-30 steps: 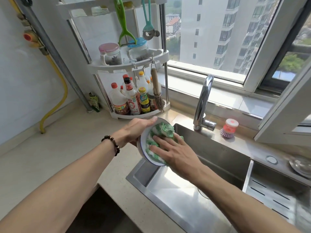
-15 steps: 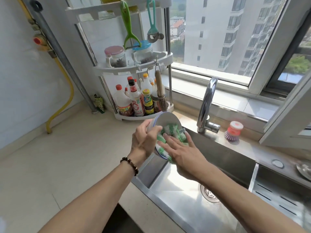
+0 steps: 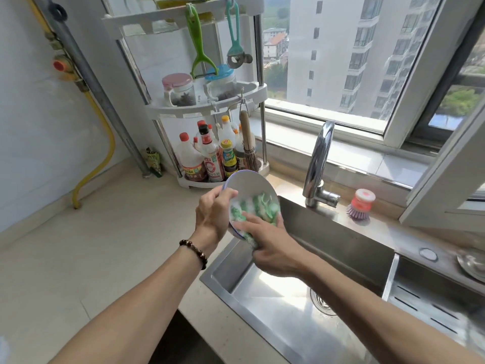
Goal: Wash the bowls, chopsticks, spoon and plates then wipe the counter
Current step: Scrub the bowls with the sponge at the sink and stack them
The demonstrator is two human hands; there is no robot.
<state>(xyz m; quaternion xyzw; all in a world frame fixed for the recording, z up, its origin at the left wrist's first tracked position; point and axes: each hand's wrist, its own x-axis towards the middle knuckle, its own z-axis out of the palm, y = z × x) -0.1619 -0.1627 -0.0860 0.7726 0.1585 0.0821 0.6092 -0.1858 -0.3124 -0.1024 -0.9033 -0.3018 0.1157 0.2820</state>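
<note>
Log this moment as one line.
step: scrubbing | left hand: grips plate | right hand: presses green cloth on plate | over sink

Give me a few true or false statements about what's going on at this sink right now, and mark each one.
1. The left hand grips the plate by its rim. True.
2. The right hand presses a green and white cloth against the plate. True.
3. Water is running from the tap. False: no stream shows.
4. The plate lies flat in the sink. False: it is held tilted above the sink's left end.
5. The round brush stands on the ledge right of the tap. True.
</note>
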